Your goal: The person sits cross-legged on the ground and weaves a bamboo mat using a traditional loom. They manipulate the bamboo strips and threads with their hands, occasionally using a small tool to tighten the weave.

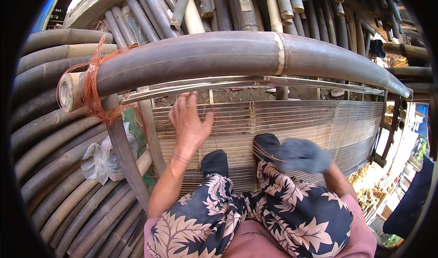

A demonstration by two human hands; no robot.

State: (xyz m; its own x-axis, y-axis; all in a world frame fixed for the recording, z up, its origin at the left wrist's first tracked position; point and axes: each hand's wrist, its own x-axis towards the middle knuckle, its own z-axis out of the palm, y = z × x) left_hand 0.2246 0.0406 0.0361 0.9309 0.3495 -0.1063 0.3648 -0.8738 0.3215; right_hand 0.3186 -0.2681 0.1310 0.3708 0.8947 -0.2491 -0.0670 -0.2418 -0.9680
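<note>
My left hand (189,123) is bare, fingers apart and slightly bent, over the far edge of a mat of thin bamboo slats (292,116). Nothing shows clearly in it. My right hand (305,156), in a grey glove, is smeared by motion above the mat, right of my foot. Thin reddish-brown wires (268,155) stick out from its left side; its fingers are hard to make out. Beyond both hands a thick bamboo pole (196,55) runs across, with a bundle of orange-red wire (93,80) looped around its left end.
My two dark-covered feet (214,163) rest on the mat. Stacked bamboo poles (59,134) fill the left side, with a white plastic bag (101,161) on them. More cut bamboo (223,11) lies at the back. A slanting post (125,157) stands left of the mat.
</note>
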